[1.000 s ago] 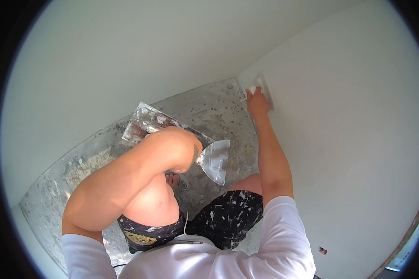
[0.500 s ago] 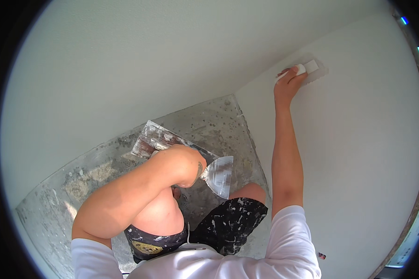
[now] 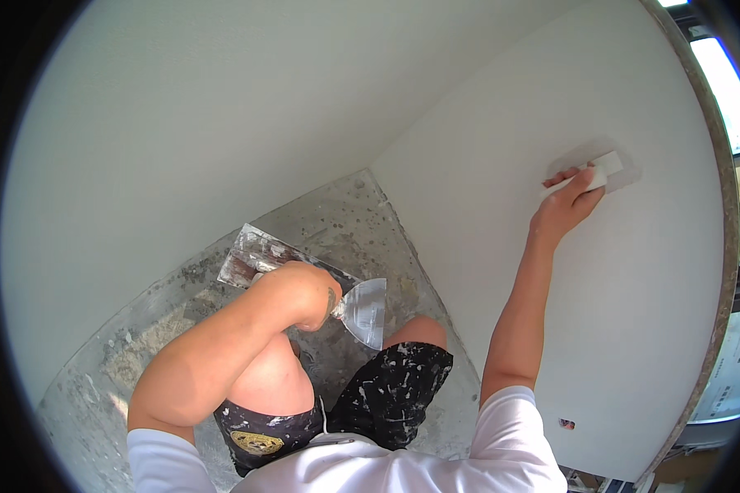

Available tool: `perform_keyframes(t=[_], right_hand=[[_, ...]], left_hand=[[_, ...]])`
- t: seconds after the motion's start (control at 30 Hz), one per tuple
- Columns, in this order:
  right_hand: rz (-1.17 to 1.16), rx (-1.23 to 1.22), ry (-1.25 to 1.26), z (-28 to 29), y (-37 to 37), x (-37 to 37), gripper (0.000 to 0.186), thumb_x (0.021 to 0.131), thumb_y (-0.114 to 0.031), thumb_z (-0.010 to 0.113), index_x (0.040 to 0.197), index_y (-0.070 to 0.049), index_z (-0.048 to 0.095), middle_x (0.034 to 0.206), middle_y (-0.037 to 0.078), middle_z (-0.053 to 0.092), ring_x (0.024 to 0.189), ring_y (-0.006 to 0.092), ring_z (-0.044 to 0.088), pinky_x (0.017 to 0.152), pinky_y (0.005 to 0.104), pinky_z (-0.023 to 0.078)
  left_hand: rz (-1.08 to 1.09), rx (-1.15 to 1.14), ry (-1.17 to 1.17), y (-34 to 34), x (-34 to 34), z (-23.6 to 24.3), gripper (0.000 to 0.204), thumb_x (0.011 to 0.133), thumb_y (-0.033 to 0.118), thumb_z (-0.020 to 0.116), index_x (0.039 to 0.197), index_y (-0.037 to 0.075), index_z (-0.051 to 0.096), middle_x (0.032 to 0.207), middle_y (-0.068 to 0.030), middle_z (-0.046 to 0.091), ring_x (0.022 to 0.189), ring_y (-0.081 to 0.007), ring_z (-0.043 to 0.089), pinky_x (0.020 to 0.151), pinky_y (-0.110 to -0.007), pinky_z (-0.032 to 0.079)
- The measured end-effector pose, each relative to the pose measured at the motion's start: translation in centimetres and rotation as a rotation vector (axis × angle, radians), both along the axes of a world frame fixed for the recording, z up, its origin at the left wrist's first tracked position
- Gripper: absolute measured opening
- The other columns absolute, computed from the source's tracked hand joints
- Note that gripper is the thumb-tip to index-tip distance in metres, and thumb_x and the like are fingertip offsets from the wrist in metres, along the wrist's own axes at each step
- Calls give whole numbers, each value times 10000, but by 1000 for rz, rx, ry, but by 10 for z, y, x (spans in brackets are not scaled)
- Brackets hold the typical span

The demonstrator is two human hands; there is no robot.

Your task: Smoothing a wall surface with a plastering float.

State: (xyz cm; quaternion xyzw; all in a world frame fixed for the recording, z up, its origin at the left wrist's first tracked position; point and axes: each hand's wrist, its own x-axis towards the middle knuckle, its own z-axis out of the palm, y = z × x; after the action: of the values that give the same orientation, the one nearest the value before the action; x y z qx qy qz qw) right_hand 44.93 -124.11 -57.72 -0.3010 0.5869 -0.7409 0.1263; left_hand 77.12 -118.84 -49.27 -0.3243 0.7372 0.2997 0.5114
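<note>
My right hand (image 3: pixel 569 201), at the end of an outstretched arm, is closed on a white flat hand tool with a handle (image 3: pixel 607 163). The tool is held at the white wall on the right (image 3: pixel 633 312), with a greyish patch or shadow around it; its exact kind is hard to tell. My left hand (image 3: pixel 308 292) is bent in front of my knees, its fingers mostly hidden behind the wrist. It grips a wide steel trowel (image 3: pixel 251 246), smeared with white filler, and a putty knife (image 3: pixel 366 314) whose blade points right.
Another white wall (image 3: pixel 181 123) meets the right one in a corner. Below lies a grey, spattered floor (image 3: pixel 345 205). A dark edge strip (image 3: pixel 719 205) ends the right wall, with a bright window (image 3: pixel 728 94) past it. A small dark mark (image 3: pixel 566 424) shows low on that wall.
My right hand and its white tool have moved right and lower in view, away from the corner. The view has shifted, showing more window. My left hand keeps its hold.
</note>
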Motion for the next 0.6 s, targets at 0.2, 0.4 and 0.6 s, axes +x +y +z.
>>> perform_keyframes(t=[0.2, 0.4, 0.6], right_hand=[[170, 231, 584, -57, -47, 60, 356, 1027, -292, 545, 1181, 26, 502, 917, 298, 629, 828, 486, 628, 708, 517, 484], [132, 428, 552, -69, 109, 13, 370, 1022, -279, 546, 1261, 1, 510, 930, 192, 659, 825, 363, 658, 760, 460, 513], [1, 22, 117, 79, 119, -8, 212, 1067, -289, 502, 977, -98, 479, 688, -9, 486, 523, 64, 428, 469, 221, 378]], left_hand=[[-121, -45, -37, 10, -13, -8, 268, 684, 32, 658, 929, 33, 767, 958, -172, 741, 821, -350, 713, 660, -437, 552], [-125, -11, 46, 17, -1, 6, 217, 695, 90, 671, 853, -49, 724, 837, -215, 704, 736, -376, 680, 627, -449, 526], [-126, -31, 53, 11, 4, 1, 234, 711, 102, 669, 879, -51, 725, 854, -221, 703, 756, -369, 680, 652, -453, 527]])
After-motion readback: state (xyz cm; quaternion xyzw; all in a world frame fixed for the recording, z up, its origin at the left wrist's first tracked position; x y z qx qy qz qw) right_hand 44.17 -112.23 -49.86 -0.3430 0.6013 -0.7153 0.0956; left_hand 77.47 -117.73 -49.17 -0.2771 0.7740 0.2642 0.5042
